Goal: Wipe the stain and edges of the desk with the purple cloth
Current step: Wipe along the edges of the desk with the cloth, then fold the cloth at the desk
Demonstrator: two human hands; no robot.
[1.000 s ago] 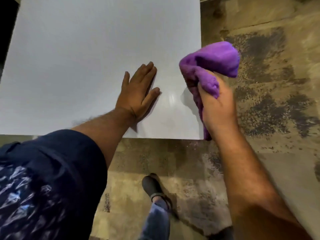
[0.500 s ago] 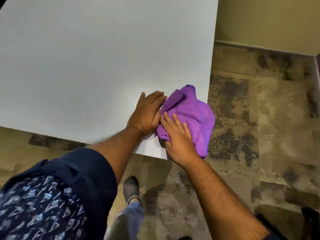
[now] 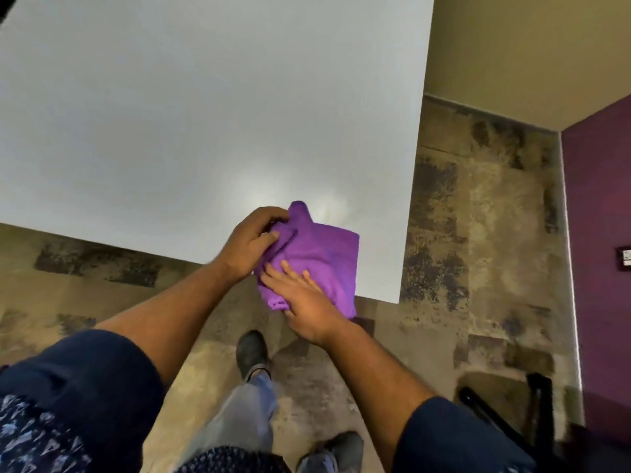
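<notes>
The purple cloth (image 3: 321, 257) lies folded on the white desk (image 3: 205, 114), near the desk's front edge and close to its right corner; its lower part hangs over the edge. My left hand (image 3: 252, 242) pinches the cloth's upper left fold between thumb and fingers. My right hand (image 3: 304, 298) rests flat on the cloth's lower left part, fingers spread and pressing it down. No stain shows on the desk surface that I can see.
Patchy brown carpet (image 3: 478, 233) surrounds the desk. A beige wall (image 3: 512, 46) stands at the back right and a purple wall (image 3: 601, 233) at the right. A dark chair base (image 3: 505, 414) sits at lower right. My shoe (image 3: 251, 353) is just below the desk's front edge.
The cloth went from raised in my right hand to lying on the desk near the corner. My left hand moved from flat on the desk to gripping a fold. My right hand now presses flat.
</notes>
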